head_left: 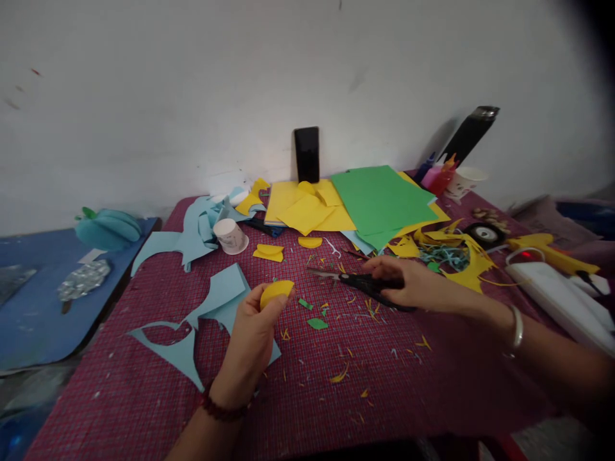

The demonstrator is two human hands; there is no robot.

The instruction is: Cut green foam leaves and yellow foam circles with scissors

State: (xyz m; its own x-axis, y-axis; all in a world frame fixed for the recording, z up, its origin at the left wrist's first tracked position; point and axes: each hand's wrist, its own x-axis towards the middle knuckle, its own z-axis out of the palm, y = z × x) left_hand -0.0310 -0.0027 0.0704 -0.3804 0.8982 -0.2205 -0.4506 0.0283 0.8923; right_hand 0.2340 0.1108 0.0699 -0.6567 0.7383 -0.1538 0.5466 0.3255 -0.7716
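Note:
My left hand (pixel 252 336) pinches a folded yellow paper piece (pixel 277 292) with a curved edge, between thumb and fingers. To its right, my right hand (pixel 408 282) grips black-handled scissors (pixel 368 283), whose blades point left and look parted, apart from the paper. Two more yellow pieces, a curved one (pixel 310 242) and a folded one (pixel 268 252), lie beyond the hands. Light blue paper offcuts (pixel 173 358) rest beside and partly behind my left wrist. A small green scrap (pixel 318 324) and thin yellow trimmings (pixel 339 375) are scattered on the checked tablecloth (pixel 307 416) below the scissors.
A paper cup (pixel 230 235) stands at the left. Green sheets (pixel 382 202) and yellow sheets (pixel 307 211) lie at the back, before a phone (pixel 307 153) leaning on the wall. At right are a yellow glue gun (pixel 552 251), a white power strip (pixel 562 301) and a tape roll (pixel 483 235).

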